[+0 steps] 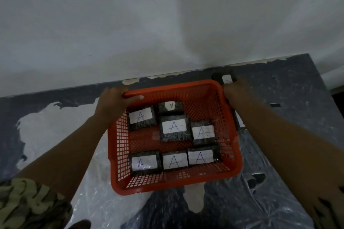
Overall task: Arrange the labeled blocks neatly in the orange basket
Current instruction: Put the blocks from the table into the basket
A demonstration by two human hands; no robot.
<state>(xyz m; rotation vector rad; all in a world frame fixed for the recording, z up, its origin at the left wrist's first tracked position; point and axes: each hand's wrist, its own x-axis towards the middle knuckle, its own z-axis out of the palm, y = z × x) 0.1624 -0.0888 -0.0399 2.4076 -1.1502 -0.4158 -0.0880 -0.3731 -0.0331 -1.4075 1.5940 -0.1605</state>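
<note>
The orange basket [230,154] sits on the dark table, holding several dark blocks with white "A" labels. Three lie in a row along the near wall [174,161]; several more lie loosely toward the far side [174,128]. My left hand [116,101] grips the basket's far left rim, thumb over the edge. My right hand [235,92] is at the far right corner, closed around a labeled block [227,78] just outside the rim. Another block [240,120] lies outside the right wall, partly hidden by my right forearm.
The table [297,89] is dark with worn white patches and crinkled plastic film near me. A white wall runs along its far edge. A small dark object [275,105] lies at the right, and the table's right edge is near there.
</note>
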